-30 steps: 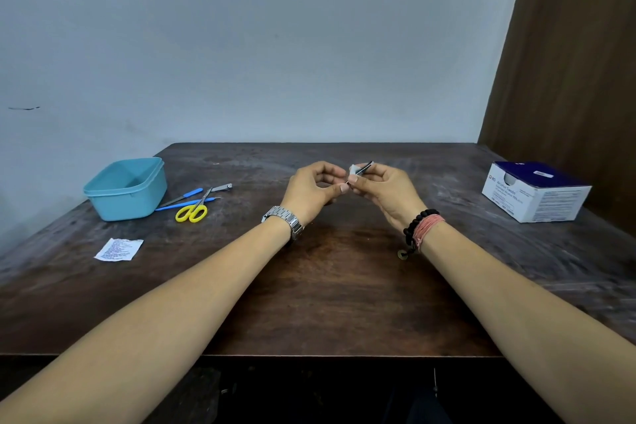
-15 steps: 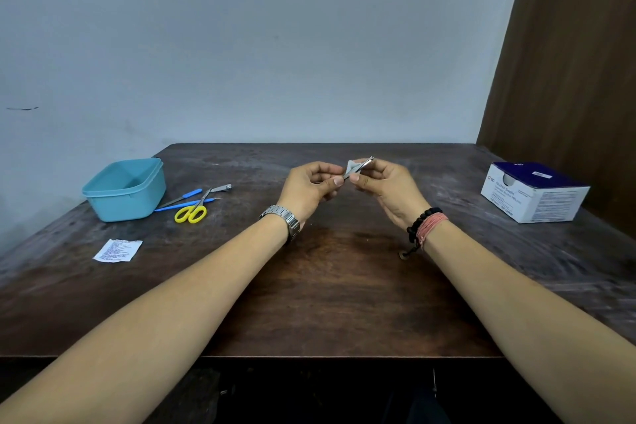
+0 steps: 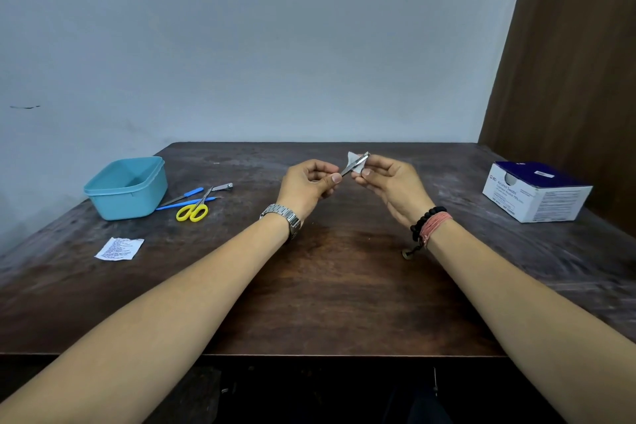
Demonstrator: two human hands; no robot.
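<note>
Above the middle of the dark wooden table (image 3: 330,286), my left hand (image 3: 306,184) pinches the near end of a thin metal tool (image 3: 354,164) between thumb and forefinger. The tool slants up to the right. My right hand (image 3: 389,182) holds a small white swab (image 3: 354,159) wrapped against the tool's far end. Both hands hover a little off the table, close together.
A light blue tub (image 3: 127,188) stands at the left. Beside it lie yellow-handled scissors (image 3: 194,208), two blue-handled tools (image 3: 184,198) and a nail clipper (image 3: 222,187). A torn white wrapper (image 3: 118,248) lies near the left edge. A white and blue swab box (image 3: 537,191) sits at the right.
The hands have drawn slightly apart and more of the metal tool shows between them. The white swab now sits at the tool's far end.
</note>
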